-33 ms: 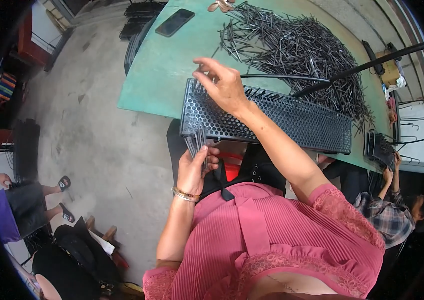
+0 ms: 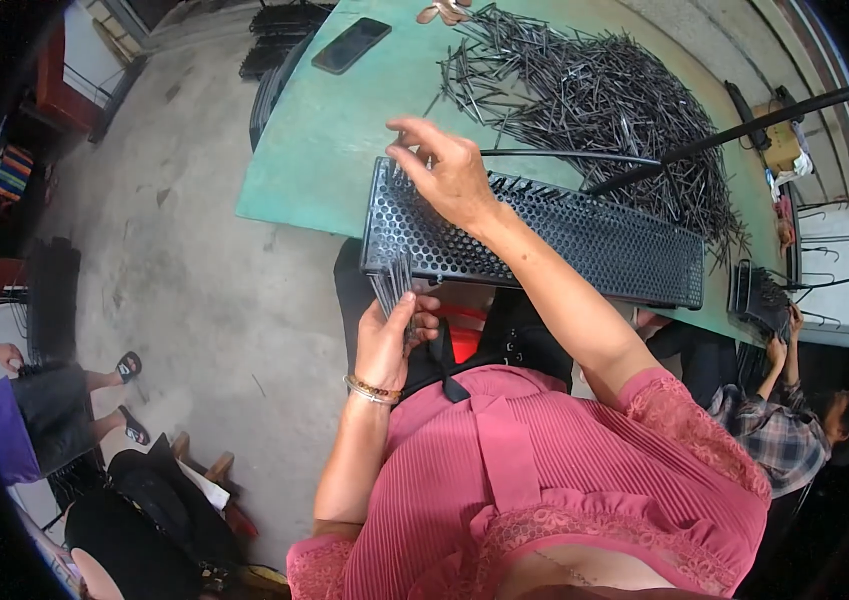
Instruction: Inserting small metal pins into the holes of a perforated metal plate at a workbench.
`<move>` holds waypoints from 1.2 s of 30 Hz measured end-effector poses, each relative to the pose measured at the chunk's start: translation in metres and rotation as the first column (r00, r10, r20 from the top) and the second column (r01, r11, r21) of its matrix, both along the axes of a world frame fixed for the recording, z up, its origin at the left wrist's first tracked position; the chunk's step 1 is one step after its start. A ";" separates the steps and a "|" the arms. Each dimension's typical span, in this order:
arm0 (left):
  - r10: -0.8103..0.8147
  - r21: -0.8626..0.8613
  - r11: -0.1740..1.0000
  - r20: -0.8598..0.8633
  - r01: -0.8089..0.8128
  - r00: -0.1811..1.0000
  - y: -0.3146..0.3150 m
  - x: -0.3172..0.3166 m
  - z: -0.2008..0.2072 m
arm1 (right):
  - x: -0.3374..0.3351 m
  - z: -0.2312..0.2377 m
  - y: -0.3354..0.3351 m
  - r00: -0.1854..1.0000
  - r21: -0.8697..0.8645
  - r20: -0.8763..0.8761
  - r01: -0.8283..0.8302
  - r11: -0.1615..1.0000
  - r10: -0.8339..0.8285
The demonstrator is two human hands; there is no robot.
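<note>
A long black perforated rack (image 2: 564, 235), full of round holes, lies along the table's near edge. Thin dark rods stand in some holes along its far side. Below the rack's left end, my left hand (image 2: 391, 335) is closed round a bunch of thin dark rods (image 2: 396, 285) that point up toward it. My right hand (image 2: 444, 170) hovers over the far left corner of the rack, with thumb and fingertips drawn together. Whatever those fingertips hold is too small to make out.
A big heap of similar rods (image 2: 604, 110) covers the green table (image 2: 294, 160), near a phone (image 2: 351, 46). A black bar (image 2: 754, 122) crosses above the rack's right part. At right a person in a plaid shirt (image 2: 779, 425) handles another rack; another person (image 2: 39, 420) sits at left.
</note>
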State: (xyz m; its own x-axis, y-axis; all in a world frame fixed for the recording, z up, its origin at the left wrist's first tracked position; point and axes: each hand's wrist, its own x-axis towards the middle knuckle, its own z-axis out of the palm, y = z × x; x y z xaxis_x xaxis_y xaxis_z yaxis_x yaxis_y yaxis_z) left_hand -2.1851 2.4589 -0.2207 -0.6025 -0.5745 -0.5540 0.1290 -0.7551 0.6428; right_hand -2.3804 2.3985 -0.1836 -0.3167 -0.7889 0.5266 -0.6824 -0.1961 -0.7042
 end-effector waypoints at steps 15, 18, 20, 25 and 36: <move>0.039 -0.052 0.998 -0.021 -0.040 0.999 -0.002 -0.003 0.005 | 0.007 -0.005 0.002 0.962 -0.105 -0.271 -0.057 0.993 0.027; 0.087 -0.054 0.994 -0.046 -0.089 0.995 -0.003 -0.002 0.009 | 0.013 0.016 0.028 0.990 0.213 0.105 -0.114 0.970 0.094; 0.127 -0.093 0.987 -0.074 -0.133 0.989 -0.003 -0.004 0.013 | 0.015 0.022 0.044 0.964 0.509 0.242 -0.227 0.830 0.115; 0.097 -0.108 0.988 -0.096 -0.107 0.991 -0.003 -0.008 0.016 | 0.020 0.005 0.058 0.746 0.464 0.661 -0.490 0.738 0.080; 0.157 0.035 0.987 -0.062 -0.155 0.986 -0.005 -0.005 0.004 | -0.004 0.011 0.031 0.766 0.114 0.641 -0.161 0.980 0.051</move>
State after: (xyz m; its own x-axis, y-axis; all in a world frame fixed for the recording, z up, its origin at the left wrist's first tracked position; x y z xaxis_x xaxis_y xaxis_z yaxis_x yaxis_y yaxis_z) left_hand -2.1906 2.4538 -0.2162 -0.5421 -0.6480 -0.5349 0.2869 -0.7411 0.6070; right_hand -2.3847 2.4299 -0.1721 -0.4434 -0.8899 0.1070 -0.0528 -0.0933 -0.9942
